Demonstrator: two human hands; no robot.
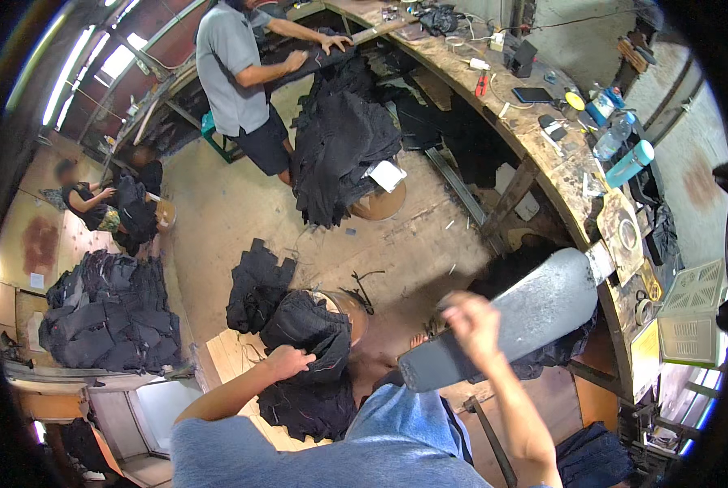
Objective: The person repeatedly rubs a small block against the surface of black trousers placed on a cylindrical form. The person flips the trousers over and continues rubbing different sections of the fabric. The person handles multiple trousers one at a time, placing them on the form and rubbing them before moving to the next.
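Observation:
My left hand [289, 363] is closed on the edge of a black garment piece [309, 321]. That piece lies on a pile of black cloth [311, 407] at my left, on a round drum-like stand [349, 315]. My right hand [473, 327] is held over a long grey padded pressing board [527, 313], near its rounded end. Its fingers are curled together and slightly blurred; a small dark bit shows at the fingertips, too small to name. The board slants from my lap up to the worktable, with no cloth on its top.
A curved wooden worktable [543, 150] runs along the right, bearing a turquoise bottle [630, 164], a water bottle [614, 137] and a phone [532, 95]. A co-worker [238, 73] stands beyond a large black cloth heap [344, 142]. Another pile [112, 313] lies left, near a seated person [87, 203].

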